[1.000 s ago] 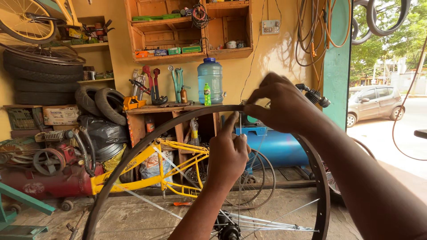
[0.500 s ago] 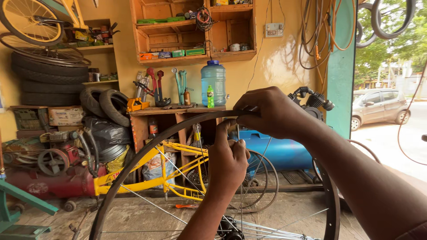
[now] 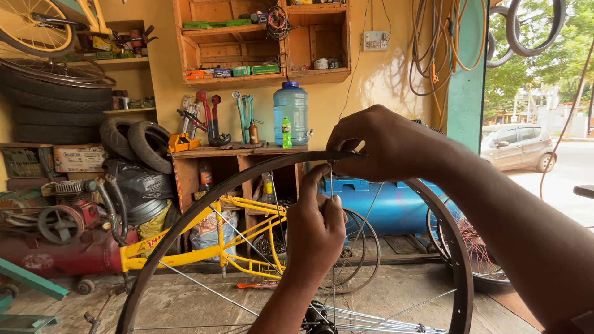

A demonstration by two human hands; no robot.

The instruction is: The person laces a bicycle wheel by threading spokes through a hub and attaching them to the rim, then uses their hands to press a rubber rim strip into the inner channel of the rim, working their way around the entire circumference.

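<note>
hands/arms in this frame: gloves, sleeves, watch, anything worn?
Both are bare. The left hand has no glove or ring in view, and its forearm is uncovered down to the frame's lower edge. The right hand is also ungloved, with no watch or band at the wrist; its forearm runs bare to the lower right corner, where a small pale edge shows, too little to tell whether it is a sleeve.

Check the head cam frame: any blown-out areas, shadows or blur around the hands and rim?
Head view: the doorway at right is brightest, with the parked car somewhat washed out; the indoor wall is evenly lit, with soft shadows beside the hanging cables. The right hand and left hand on the dark wheel rim look sharp, no clear motion blur. The right forearm at the frame edge is soft and looms large.
</note>
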